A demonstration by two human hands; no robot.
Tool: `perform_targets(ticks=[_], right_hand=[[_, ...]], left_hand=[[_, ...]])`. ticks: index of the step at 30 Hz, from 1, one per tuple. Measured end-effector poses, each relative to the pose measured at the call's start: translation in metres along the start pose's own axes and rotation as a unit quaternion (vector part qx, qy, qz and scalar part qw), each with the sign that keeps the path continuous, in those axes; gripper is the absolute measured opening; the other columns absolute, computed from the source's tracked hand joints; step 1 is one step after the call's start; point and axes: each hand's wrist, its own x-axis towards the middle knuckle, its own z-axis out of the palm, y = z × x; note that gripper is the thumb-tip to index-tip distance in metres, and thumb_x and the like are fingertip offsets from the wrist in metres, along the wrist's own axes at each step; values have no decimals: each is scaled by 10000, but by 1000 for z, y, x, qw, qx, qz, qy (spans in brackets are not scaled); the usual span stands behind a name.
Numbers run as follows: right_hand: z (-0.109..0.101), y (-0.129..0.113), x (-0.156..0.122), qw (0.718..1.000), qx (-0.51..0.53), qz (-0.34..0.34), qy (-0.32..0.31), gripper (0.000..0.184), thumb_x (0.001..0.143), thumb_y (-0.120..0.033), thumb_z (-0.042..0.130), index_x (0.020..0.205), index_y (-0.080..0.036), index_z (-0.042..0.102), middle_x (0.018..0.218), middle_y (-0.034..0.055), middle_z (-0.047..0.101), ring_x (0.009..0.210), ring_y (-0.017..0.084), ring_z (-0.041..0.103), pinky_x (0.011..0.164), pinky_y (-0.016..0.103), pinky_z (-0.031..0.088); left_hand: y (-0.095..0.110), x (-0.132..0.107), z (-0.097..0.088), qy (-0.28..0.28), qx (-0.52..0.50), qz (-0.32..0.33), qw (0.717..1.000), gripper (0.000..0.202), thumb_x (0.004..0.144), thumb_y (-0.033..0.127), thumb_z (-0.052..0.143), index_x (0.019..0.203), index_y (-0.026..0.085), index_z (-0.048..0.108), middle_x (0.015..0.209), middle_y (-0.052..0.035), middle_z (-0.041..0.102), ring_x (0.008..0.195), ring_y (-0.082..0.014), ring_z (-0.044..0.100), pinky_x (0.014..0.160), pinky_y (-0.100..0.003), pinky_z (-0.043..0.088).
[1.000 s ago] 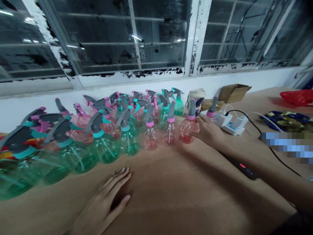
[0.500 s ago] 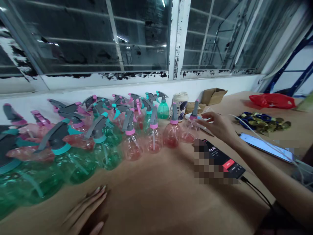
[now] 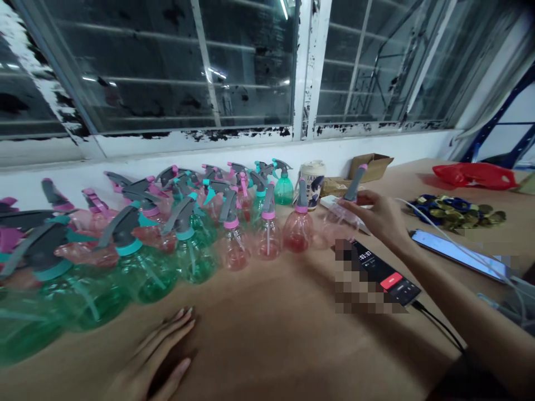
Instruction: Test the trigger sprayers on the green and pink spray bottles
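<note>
pinching at its collar, with thumb and forefinger, a pink-tinted spray bottle, the right hand in the head view has its grip at the end of the bottle row. half a second ago that bottle stood upright with the fingers beside its neck; now it leans, its grey head tipped to the right, and blur hides whether its base touches the table. the left hand lies low on the table, as before, holding nothing, fingers stretched side by side and thumb apart.

just left of the leaning bottle stands another pink bottle, with more pink ones and large green bottles crowding on toward the left. a black phone, partly pixelated, lies close in front of the leaning bottle, between it and the right forearm. behind the bottle and hand, a white block is partly hidden. farther back are a printed cup and an open cardboard box. to the right lie a lit phone, gold discs with blue bands and a red bag.
</note>
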Motion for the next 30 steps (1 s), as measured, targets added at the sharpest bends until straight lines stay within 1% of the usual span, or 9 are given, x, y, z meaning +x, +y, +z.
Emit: perform_targets(ticks=[3, 6, 10, 13, 14, 16, 20, 27, 30], right_hand=[[-21, -35, -34, 999, -12, -38, 34, 370, 687, -539, 660, 837, -201, 675, 760, 43, 686, 687, 216, 623, 619, 308, 421], [-22, -80, -73, 995, 48, -87, -26, 341, 695, -535, 657, 760, -202, 628, 750, 35, 668, 664, 201, 605, 595, 303, 418], [6, -139, -120, 979, 94, -159, -90, 261, 677, -459, 703, 711, -221, 601, 760, 12, 671, 793, 226, 600, 729, 350, 405], [34, -176, -146, 962, 134, -199, -130, 227, 664, -377, 729, 701, -215, 575, 751, -22, 668, 759, 194, 601, 782, 365, 371], [43, -186, -153, 955, 149, -212, -143, 203, 672, -338, 720, 689, -210, 563, 739, -27, 665, 747, 186, 601, 787, 365, 363], [59, -205, -163, 941, 176, -236, -166, 157, 669, -248, 697, 669, -203, 546, 712, -29, 657, 728, 179, 601, 793, 367, 355], [83, -234, -175, 925, 203, -265, -182, 130, 628, -152, 657, 653, -198, 538, 661, -30, 635, 665, 171, 586, 793, 371, 357], [112, -266, -194, 907, 210, -292, -219, 132, 637, -174, 668, 655, -202, 540, 657, -18, 625, 667, 181, 576, 752, 359, 394], [120, -274, -203, 904, 215, -293, -223, 137, 673, -245, 687, 714, -193, 567, 720, 11, 652, 731, 207, 600, 746, 371, 420]], left_hand=[[11, 5, -7, 0, 3, -51, 999, 466, 850, 360, 492, 1307, 333, 403, 1358, 2, 498, 1225, -267, 478, 1037, -492, 358], [40, 12, -26, -17, -48, -97, 994, 424, 866, 404, 473, 1283, 361, 411, 1347, 24, 508, 1238, -265, 461, 1054, -519, 318], [82, 19, -59, -32, -181, -107, 977, 480, 866, 413, 482, 1323, 368, 345, 1397, 1, 448, 1266, -279, 420, 1046, -509, 331], [101, 21, -82, 4, -257, -80, 963, 616, 838, 418, 533, 1376, 340, 243, 1465, -42, 333, 1317, -287, 333, 1071, -519, 275], [103, 22, -89, 10, -282, -75, 957, 659, 819, 418, 563, 1382, 319, 235, 1457, -61, 342, 1310, -290, 344, 1069, -514, 283], [104, 22, -101, 13, -339, -73, 938, 694, 801, 399, 597, 1385, 276, 244, 1411, -92, 403, 1257, -288, 416, 1040, -482, 340], [89, 14, -117, 65, -380, -100, 917, 609, 789, 394, 623, 1320, 254, 360, 1194, -77, 580, 1051, -256, 569, 918, -426, 448], [60, -9, -130, 84, -378, -120, 914, 481, 778, 342, 628, 1203, 189, 464, 1092, -69, 600, 984, -230, 569, 888, -379, 452], [51, -14, -130, 108, -366, -135, 914, 421, 782, 341, 608, 1156, 188, 489, 1012, -54, 614, 890, -206, 581, 818, -354, 478]])
